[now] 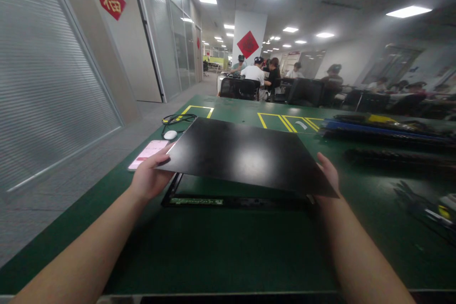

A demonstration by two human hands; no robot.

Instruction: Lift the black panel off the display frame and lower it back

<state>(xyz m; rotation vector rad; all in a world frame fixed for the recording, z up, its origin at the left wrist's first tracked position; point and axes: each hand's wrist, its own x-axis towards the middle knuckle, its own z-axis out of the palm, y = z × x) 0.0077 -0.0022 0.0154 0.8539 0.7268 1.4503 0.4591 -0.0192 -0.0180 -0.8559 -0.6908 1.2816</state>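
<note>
**Held a black panel above the desk**

Had the left hand closed on the panel's left edge, with thumb on top. Gripped the right edge in the right hand, with fingers partly hidden. Held it tilted over a black frame with a green strip. Had a phone just beside the left hand.

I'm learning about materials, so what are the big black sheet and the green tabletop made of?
Black sheet: perhaps plastic or coated glass, satin finish; thin, flat, with a blurry glare.
Green tabletop: maybe rubber mat or laminate, low sheen; its colour is even and reflections are faint.
</note>
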